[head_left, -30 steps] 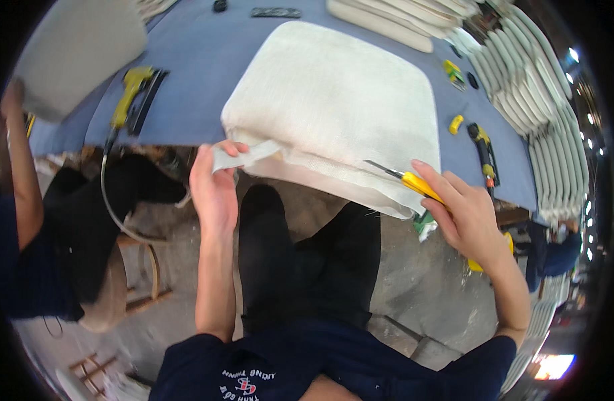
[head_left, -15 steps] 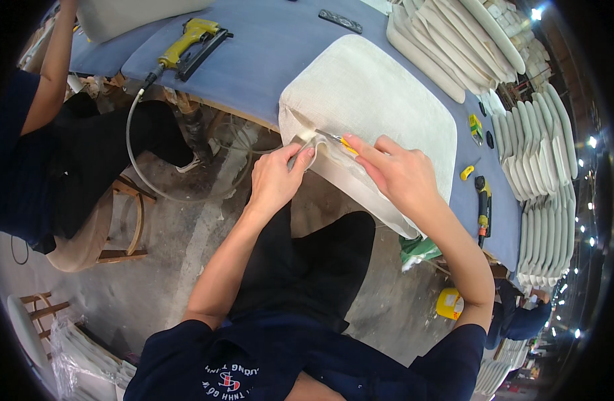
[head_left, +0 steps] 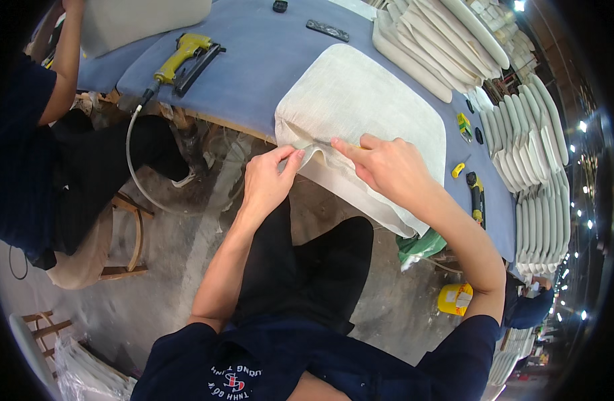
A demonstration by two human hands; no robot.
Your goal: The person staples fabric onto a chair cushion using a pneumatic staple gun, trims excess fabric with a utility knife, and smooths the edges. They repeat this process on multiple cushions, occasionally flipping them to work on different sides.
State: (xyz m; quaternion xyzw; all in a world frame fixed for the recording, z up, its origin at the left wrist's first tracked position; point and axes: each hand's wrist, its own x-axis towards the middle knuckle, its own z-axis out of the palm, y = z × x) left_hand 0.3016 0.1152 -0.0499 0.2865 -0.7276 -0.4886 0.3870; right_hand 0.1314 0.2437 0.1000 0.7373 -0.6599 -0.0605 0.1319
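A cream upholstered seat panel [head_left: 374,100] lies on the blue table, its near edge overhanging toward my lap. Loose fabric [head_left: 360,190] hangs along that edge. Fingers pinched, my left hand [head_left: 267,179] grips the fabric at the near left corner. My right hand [head_left: 394,167] is closed around a yellow-handled utility knife [head_left: 323,142]. Its index finger points along the tool toward the left fingertips, and its blade lies against the folded fabric. Most of the handle is hidden under the hand.
A yellow staple gun [head_left: 185,60] with an air hose lies at the left; another air tool [head_left: 477,200] is at the right. Stacked panels [head_left: 434,50] stand at the back. A yellow bucket [head_left: 454,299] sits on the floor. A co-worker's arm [head_left: 63,73] is at the far left.
The knife in my right hand has tilted lower, with its handle now mostly covered. My left hand has shifted slightly left and down. The whole view has moved a little.
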